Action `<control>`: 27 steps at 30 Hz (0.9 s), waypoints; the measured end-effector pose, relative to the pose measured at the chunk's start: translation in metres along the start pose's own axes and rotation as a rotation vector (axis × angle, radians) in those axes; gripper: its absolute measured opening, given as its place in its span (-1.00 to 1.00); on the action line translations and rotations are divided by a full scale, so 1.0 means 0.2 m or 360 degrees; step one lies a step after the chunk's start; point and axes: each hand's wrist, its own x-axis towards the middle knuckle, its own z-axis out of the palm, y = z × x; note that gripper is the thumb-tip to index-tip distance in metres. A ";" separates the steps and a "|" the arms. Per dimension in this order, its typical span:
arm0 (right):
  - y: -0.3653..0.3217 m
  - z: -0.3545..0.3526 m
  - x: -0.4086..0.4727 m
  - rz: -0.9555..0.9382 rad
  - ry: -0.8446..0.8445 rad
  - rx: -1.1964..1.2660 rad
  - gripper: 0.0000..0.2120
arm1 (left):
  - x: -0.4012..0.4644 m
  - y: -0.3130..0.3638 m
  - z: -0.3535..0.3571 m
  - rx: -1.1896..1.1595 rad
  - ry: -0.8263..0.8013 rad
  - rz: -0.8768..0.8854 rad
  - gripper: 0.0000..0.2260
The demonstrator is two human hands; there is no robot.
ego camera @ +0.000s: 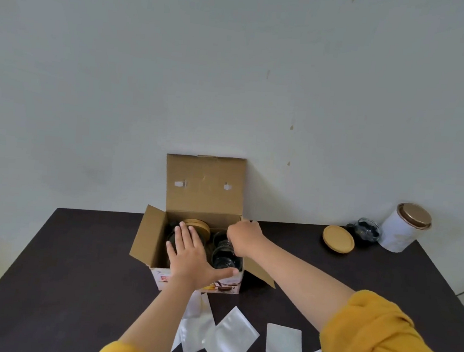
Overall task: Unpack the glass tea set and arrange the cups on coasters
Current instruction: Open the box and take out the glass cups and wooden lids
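An open cardboard box point(146, 238) stands at the table's far middle, its lid flap up against the wall. Inside are glass cups point(222, 256) on the right and a stack of round wooden coasters point(198, 225) at the back. My left hand point(192, 259) lies flat with straight fingers over the box's left side, thumb along the front edge. My right hand point(243, 237) reaches into the right side with curled fingers pinching the rim of a glass cup. One wooden coaster point(338, 239) lies on the table at the far right.
A dark glass cup point(367, 230) and a white canister with a bronze lid point(404, 227) stand at the far right by the wall. Several white plastic bags point(231, 341) lie on the dark table point(76, 274) near me.
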 end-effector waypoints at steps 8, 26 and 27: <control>0.02 0.06 0.03 0.0048 0.0090 0.0015 -0.86 | 0.01 -0.01 0.02 0.0008 0.0020 0.0020 0.37; 0.41 -0.11 -0.14 0.0142 0.0707 0.0734 -0.78 | 0.01 -0.01 0.01 0.0028 0.0020 -0.0029 0.39; 0.48 -0.09 -0.17 0.0175 0.0697 0.0728 -0.77 | 0.01 0.00 0.00 0.0030 0.0022 -0.0029 0.39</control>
